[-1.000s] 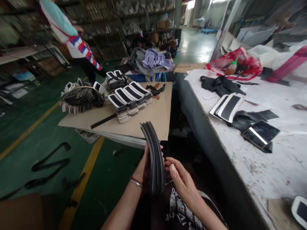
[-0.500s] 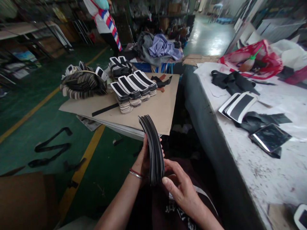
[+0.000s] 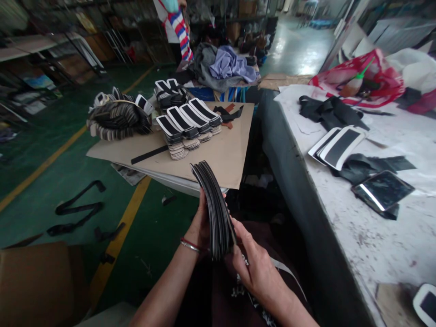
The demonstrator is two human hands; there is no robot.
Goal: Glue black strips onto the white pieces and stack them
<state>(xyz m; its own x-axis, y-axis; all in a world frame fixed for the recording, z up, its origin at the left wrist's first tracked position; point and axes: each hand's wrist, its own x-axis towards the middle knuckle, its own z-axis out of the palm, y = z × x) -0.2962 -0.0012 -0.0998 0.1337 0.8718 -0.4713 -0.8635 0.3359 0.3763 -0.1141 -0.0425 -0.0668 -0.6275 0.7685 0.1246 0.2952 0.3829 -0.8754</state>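
Observation:
A thick stack of curved black pieces [image 3: 214, 213] stands on edge in front of me, its thin layered edges facing up. My left hand [image 3: 200, 222] is wrapped round the stack from the left, with fingertips showing on its far right side. My right hand [image 3: 254, 259] pinches the outermost piece at the near right side of the stack, between thumb and fingers. Beyond my hands, on a brown board [image 3: 225, 159], sit several piles of white-edged black pieces [image 3: 187, 120] and a bundle of similar pieces [image 3: 117, 116].
On the right, a white-topped table [image 3: 357, 240] holds a phone [image 3: 384, 190], black strips [image 3: 330, 111], more pieces [image 3: 342, 145] and a red bag [image 3: 391, 86]. A cardboard box [image 3: 37, 286] is at the lower left. A person [image 3: 177, 32] stands at the back.
My right thumb and fingers have closed on the outermost piece, which now stands slightly apart from the stack. The stack has tilted a little left. The person behind has moved right.

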